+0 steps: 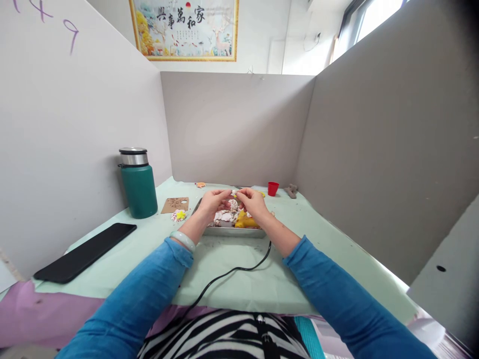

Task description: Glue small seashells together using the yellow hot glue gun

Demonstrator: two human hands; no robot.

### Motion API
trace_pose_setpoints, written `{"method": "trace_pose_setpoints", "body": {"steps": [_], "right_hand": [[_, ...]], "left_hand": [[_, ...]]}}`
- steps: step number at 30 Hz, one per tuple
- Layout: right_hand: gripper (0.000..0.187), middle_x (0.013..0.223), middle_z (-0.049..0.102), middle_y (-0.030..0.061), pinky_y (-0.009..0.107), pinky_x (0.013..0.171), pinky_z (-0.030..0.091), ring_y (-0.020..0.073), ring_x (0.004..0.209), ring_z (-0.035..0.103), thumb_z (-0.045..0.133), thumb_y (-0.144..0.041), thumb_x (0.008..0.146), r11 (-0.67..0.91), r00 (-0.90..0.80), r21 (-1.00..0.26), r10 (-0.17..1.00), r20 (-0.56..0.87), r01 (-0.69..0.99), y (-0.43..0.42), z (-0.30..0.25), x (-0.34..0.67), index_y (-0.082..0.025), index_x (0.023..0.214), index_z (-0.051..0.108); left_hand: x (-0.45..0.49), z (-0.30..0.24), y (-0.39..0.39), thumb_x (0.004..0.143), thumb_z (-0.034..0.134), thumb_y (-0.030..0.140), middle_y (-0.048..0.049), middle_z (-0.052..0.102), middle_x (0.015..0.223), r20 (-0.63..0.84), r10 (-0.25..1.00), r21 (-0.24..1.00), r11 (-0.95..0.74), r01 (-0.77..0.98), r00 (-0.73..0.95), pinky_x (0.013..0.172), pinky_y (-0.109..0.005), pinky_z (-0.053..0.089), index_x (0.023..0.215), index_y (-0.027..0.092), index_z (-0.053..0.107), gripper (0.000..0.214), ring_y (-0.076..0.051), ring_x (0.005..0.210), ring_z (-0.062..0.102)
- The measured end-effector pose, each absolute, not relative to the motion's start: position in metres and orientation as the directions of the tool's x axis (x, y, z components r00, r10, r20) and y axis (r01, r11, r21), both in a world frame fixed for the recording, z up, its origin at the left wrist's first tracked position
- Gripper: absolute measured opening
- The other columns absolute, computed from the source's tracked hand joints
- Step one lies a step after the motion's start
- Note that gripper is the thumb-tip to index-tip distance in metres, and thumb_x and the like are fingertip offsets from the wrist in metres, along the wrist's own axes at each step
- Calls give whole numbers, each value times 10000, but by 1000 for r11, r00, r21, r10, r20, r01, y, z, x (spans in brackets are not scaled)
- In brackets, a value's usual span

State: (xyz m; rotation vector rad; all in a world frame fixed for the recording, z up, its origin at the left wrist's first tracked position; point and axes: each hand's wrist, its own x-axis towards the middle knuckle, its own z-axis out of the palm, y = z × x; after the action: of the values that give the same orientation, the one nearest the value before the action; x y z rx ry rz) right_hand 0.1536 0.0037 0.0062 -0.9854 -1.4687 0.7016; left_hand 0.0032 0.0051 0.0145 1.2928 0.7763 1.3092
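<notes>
Over the shallow silver metal tray (pixel 235 233), the left hand (pixel 215 202) and right hand (pixel 254 202) pinch one small white piece (pixel 234 192) in a fingertip grip, presumably steadying it between them.

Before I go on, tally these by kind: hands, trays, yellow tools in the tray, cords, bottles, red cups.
Hands: 2, left hand and right hand
Tray: 1
Yellow tool: 1
Cord: 1
Bottle: 1
Red cup: 1
Total: 7
</notes>
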Motion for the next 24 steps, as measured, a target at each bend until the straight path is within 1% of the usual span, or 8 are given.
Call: {"method": "trace_pose_setpoints", "body": {"steps": [3, 6, 10, 13, 18, 24], "right_hand": [[168, 489, 523, -45, 195, 433, 370, 93, 443, 499, 561, -340, 737, 484, 20, -843, 865, 502, 235, 4, 5, 154, -182, 771, 609], [170, 527, 548, -38, 205, 453, 386, 99, 460, 520, 559, -336, 737, 507, 27, -823, 847, 530, 255, 5, 4, 154, -184, 788, 614], [154, 572, 572, -30, 218, 488, 408, 103, 478, 536, 542, -320, 748, 555, 24, -782, 811, 584, 283, 5, 3, 154, -188, 782, 613], [147, 584, 577, -27, 223, 500, 409, 103, 476, 531, 533, -313, 755, 581, 23, -760, 790, 613, 292, 5, 4, 153, -188, 774, 608], [154, 591, 581, -29, 229, 512, 411, 106, 481, 534, 527, -317, 758, 588, 20, -756, 786, 618, 286, 4, 4, 153, -189, 783, 609], [171, 566, 572, -35, 228, 507, 412, 106, 475, 530, 532, -335, 755, 579, 22, -765, 793, 608, 282, 5, 4, 153, -191, 801, 612]], "left_hand": [[3, 15, 6, 619, 762, 334, -93, 655, 831, 246, 950, 946, -193, -259, 192, 562, -260, 492, 822, 91, 641, 339, -78, 512, 537], [3, 15, 6, 608, 764, 313, -79, 646, 832, 262, 947, 942, -208, -264, 187, 554, -259, 486, 825, 100, 636, 330, -81, 525, 543], [5, 16, 5, 603, 758, 317, -45, 613, 736, 304, 938, 935, -260, -242, 168, 538, -259, 480, 824, 98, 627, 338, -89, 525, 541], [6, 16, 4, 615, 744, 317, -46, 604, 733, 337, 928, 928, -299, -224, 161, 524, -243, 467, 827, 92, 629, 330, -86, 526, 537], [7, 18, 2, 619, 732, 319, -51, 613, 750, 367, 919, 918, -334, -212, 143, 519, -228, 455, 822, 92, 632, 321, -78, 523, 536], [8, 18, 1, 624, 727, 330, -52, 619, 761, 366, 921, 919, -334, -210, 134, 516, -227, 455, 831, 95, 635, 327, -77, 519, 536]]}}
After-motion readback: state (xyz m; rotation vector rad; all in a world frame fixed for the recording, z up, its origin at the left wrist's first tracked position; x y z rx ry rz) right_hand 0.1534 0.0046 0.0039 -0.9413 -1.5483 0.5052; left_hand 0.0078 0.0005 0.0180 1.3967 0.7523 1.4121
